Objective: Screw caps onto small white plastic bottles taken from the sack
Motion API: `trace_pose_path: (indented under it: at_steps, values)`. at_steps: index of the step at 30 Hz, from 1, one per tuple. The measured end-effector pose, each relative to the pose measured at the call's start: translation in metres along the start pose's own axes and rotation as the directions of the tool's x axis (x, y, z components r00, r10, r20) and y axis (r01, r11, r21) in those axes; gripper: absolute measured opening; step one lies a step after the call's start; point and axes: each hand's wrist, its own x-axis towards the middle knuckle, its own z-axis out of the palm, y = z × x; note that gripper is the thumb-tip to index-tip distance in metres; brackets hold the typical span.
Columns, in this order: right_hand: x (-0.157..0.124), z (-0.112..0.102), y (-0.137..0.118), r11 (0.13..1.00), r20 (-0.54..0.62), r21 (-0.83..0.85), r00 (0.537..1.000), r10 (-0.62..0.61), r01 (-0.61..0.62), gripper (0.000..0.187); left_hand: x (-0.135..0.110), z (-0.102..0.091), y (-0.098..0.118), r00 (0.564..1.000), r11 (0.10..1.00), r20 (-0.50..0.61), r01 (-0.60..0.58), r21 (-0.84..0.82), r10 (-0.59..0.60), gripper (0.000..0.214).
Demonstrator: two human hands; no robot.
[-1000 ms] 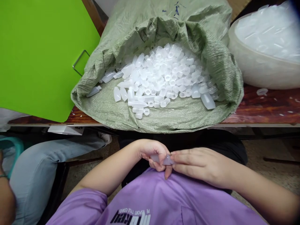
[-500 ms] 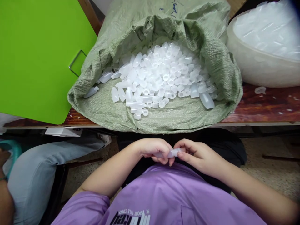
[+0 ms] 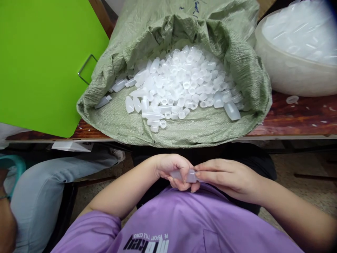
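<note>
Low in front of my body, my left hand (image 3: 175, 172) is wrapped round a small translucent white plastic bottle-shaped piece (image 3: 191, 176), with its narrower end pointing right. My right hand (image 3: 229, 175) meets that end, its fingers laid fairly straight and the tips closed on it; the thumb is mostly hidden beneath. Just beyond my hands, a green woven sack (image 3: 200, 131) lies with its mouth towards me. Inside it is a heap of similar translucent plastic pieces (image 3: 181, 80), some long and flat, many short like caps.
A large white bowl (image 3: 289, 79) heaped with clear plastic pieces stands at the right on the reddish wooden table (image 3: 302, 121). One loose ring-like piece (image 3: 292, 99) lies before it. A green board (image 3: 47, 63) fills the left. Beside me sits another person in jeans (image 3: 39, 193), near a teal basin (image 3: 18, 168).
My right hand's fingers have straightened and now lie over the end of the piece, where they were curled before. The left hand's grip has turned slightly, showing more of the piece.
</note>
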Motion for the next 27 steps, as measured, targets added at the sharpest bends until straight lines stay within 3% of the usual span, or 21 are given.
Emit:
trace_pose_path:
  at_steps: [4, 8, 10, 12, 14, 16, 19, 21, 24, 27]
  values:
    - [-0.001, -0.009, -0.007, 0.995, 0.140, -0.084, 0.989, -0.045, 0.057, 0.031, 0.005, -0.001, -0.004, 0.991, 0.997, 0.134, 0.017, -0.080, -0.006, 0.029]
    - [-0.002, -0.012, -0.009, 0.961, 0.108, -0.200, 0.980, -0.170, 0.189, 0.031, 0.009, -0.002, -0.007, 0.970, 0.991, 0.242, 0.035, -0.126, -0.004, 0.024]
    - [0.003, -0.012, -0.007, 0.968, 0.106, -0.232, 0.992, -0.073, 0.096, 0.026, 0.010, -0.002, -0.005, 0.973, 0.992, 0.230, 0.021, -0.126, 0.009, 0.036]
    - [0.007, -0.011, -0.004, 0.977, 0.115, -0.192, 0.987, 0.111, -0.087, 0.037, 0.010, -0.002, -0.003, 0.979, 0.994, 0.204, 0.008, -0.113, 0.015, 0.047]
    - [0.009, -0.008, -0.002, 0.963, 0.102, -0.107, 0.960, 0.259, -0.248, 0.051, 0.009, -0.002, -0.001, 0.984, 0.996, 0.176, -0.015, -0.085, 0.029, 0.048]
    - [0.007, -0.005, 0.000, 0.940, 0.037, -0.049, 0.940, 0.339, -0.337, 0.044, 0.007, -0.003, -0.001, 0.988, 0.994, 0.135, -0.071, -0.079, 0.081, 0.043]
    - [0.000, -0.001, 0.001, 0.945, -0.037, -0.069, 0.948, 0.317, -0.319, 0.031, 0.004, -0.006, -0.001, 0.986, 0.984, 0.073, -0.145, -0.099, 0.153, 0.034]
    - [-0.003, 0.001, 0.001, 0.941, 0.026, -0.058, 0.942, 0.336, -0.334, 0.024, 0.002, -0.008, -0.001, 0.986, 0.986, 0.072, -0.141, -0.091, 0.148, 0.032]
    - [-0.004, 0.005, 0.002, 0.877, 0.092, 0.032, 0.875, 0.476, -0.480, 0.038, 0.003, -0.008, 0.000, 0.988, 0.989, 0.075, -0.129, -0.069, 0.134, 0.038]
    - [-0.003, 0.007, 0.003, 0.912, -0.007, 0.023, 0.912, 0.409, -0.409, 0.028, 0.003, -0.009, -0.001, 0.988, 0.986, 0.047, -0.146, -0.079, 0.150, 0.041]
